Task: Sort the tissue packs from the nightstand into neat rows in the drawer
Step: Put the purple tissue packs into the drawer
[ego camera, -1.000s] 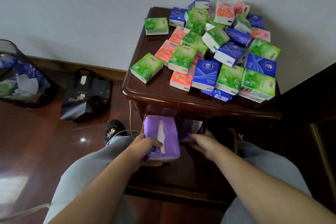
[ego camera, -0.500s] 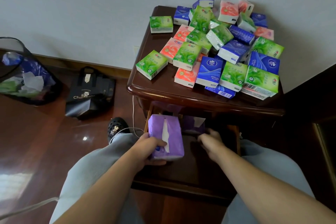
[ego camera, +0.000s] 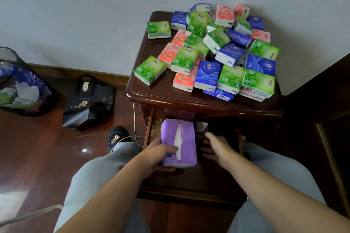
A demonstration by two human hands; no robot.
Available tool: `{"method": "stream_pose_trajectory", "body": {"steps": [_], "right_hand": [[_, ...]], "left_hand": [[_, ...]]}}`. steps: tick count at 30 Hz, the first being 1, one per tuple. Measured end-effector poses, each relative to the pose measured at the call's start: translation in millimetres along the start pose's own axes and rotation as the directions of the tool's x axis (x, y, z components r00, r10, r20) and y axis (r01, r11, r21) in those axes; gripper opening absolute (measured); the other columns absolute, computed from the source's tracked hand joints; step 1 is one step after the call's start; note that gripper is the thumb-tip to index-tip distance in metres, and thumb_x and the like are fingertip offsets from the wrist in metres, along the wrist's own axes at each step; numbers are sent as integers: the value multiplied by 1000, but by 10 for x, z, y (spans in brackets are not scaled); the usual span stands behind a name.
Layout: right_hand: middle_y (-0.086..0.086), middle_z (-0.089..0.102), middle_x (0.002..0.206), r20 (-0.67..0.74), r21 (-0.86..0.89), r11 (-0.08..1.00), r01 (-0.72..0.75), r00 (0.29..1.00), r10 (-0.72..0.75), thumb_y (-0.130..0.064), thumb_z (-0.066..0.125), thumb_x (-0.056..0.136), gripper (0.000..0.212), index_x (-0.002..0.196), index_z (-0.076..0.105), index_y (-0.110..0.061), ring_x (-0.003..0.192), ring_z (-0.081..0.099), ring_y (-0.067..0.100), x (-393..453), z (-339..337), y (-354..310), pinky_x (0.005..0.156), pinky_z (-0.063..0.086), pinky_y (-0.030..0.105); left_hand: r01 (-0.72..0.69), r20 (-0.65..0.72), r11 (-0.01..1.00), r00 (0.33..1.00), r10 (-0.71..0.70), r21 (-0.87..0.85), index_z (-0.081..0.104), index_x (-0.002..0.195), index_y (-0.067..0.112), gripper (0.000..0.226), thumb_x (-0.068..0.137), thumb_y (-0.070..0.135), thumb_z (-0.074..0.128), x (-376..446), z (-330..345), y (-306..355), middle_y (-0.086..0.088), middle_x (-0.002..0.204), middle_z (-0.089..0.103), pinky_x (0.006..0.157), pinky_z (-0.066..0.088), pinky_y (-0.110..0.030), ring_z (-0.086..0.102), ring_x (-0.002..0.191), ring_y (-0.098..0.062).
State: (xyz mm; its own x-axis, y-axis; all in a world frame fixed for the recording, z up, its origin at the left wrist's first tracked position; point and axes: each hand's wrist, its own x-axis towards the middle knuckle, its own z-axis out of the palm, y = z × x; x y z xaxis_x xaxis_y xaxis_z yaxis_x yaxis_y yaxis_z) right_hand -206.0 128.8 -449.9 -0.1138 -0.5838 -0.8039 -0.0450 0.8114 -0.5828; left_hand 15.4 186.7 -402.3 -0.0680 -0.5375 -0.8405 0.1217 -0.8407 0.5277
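Head view: left hand (ego camera: 158,154) grips soft purple plastic-wrapped tissue pack (ego camera: 178,143) over open dark wood drawer (ego camera: 189,193). Right hand (ego camera: 217,147) beside it, fingers loose, holding nothing. Glossy rectangular packs (ego camera: 217,51) heaped on polished tabletop (ego camera: 151,96).

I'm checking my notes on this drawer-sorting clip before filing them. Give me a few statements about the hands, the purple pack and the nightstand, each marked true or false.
1. The left hand grips the large purple soft tissue pack. True.
2. The right hand holds a green pack. False: it holds nothing and reaches into the open wooden drawer with straight fingers.
3. The small green, blue and pink tissue packs lie heaped on the dark wooden nightstand. True.
4. The drawer is closed. False: it is pulled out.
5. A black paper bag stands on the nightstand. False: it is on the floor.
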Motion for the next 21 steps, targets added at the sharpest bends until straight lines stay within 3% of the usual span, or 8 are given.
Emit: {"method": "stream_pose_trajectory", "body": {"steps": [3, 6, 10, 11, 13, 15, 19, 21], "right_hand": [[7, 78, 120, 333, 54, 991, -123, 938, 99, -68, 60, 93, 52, 121, 75, -26, 109, 75, 31, -244, -55, -33, 88, 62, 48], [8, 78, 121, 413, -46, 995, -87, 905, 98, -47, 77, 89, 48, 129, 71, -23, 111, 75, 31, -436, -151, 21, 93, 60, 56], [18, 73, 123, 263, -78, 992, -98, 958, 115, -11, 85, 84, 56, 133, 61, -10, 104, 76, 36, -564, -396, 78, 73, 64, 55], [18, 72, 123, 203, -65, 993, -101, 973, 112, -10, 84, 85, 55, 133, 59, -10, 102, 76, 36, -574, -448, 78, 69, 65, 51], [17, 71, 118, 42, -70, 993, -95, 994, 98, -8, 82, 87, 45, 126, 59, -12, 95, 76, 34, -557, -535, 72, 63, 65, 47], [13, 68, 110, -113, -168, 983, -69, 992, 51, -8, 80, 87, 34, 113, 58, -14, 89, 75, 32, -508, -590, 59, 61, 66, 45], [6, 64, 95, -280, -429, 902, -47, 956, -83, -16, 81, 87, 26, 101, 60, -14, 74, 67, 21, -354, -582, 11, 39, 53, 22], [7, 66, 94, -337, -489, 870, -66, 934, -119, -20, 81, 87, 27, 105, 63, -13, 72, 67, 21, -251, -536, -4, 41, 53, 23]], "left_hand": [[-29, 42, 1000, 999, 29, 11, 60, 128, 26, 35, 95, 22, 73, -13, 176, -16, -9, 117, 75, 70, 63, -40, 74, 101, -28], [-76, 50, 997, 996, 75, 32, 58, 129, 28, 30, 100, 30, 67, 6, 376, -52, -7, 119, 75, 80, 63, -44, 73, 107, -31], [-123, 62, 971, 992, 113, 204, 54, 138, 19, 41, 102, 39, 60, 28, 702, -47, -9, 122, 72, 69, 56, -35, 70, 100, -27], [-141, 44, 951, 990, 134, 274, 50, 141, 16, 45, 103, 38, 59, 56, 762, -44, -10, 127, 69, 73, 56, -36, 69, 104, -28], [-234, 32, 890, 970, 241, 392, 46, 146, 10, 47, 103, 24, 59, 135, 834, -38, -13, 137, 62, 96, 54, -43, 62, 123, -35], [-300, 63, 787, 946, 318, 538, 48, 147, 16, 49, 99, 13, 57, 175, 862, -29, -11, 143, 55, 112, 45, -47, 53, 134, -35], [-331, 135, 617, 929, 343, 714, 46, 150, 28, 59, 95, 9, 53, 274, 883, 29, -8, 157, 40, 117, 36, -36, 43, 143, -29], [-337, 160, 583, 929, 335, 739, 44, 152, 25, 61, 95, 5, 50, 382, 909, 31, -10, 160, 35, 121, 30, -34, 37, 148, -29]]}}
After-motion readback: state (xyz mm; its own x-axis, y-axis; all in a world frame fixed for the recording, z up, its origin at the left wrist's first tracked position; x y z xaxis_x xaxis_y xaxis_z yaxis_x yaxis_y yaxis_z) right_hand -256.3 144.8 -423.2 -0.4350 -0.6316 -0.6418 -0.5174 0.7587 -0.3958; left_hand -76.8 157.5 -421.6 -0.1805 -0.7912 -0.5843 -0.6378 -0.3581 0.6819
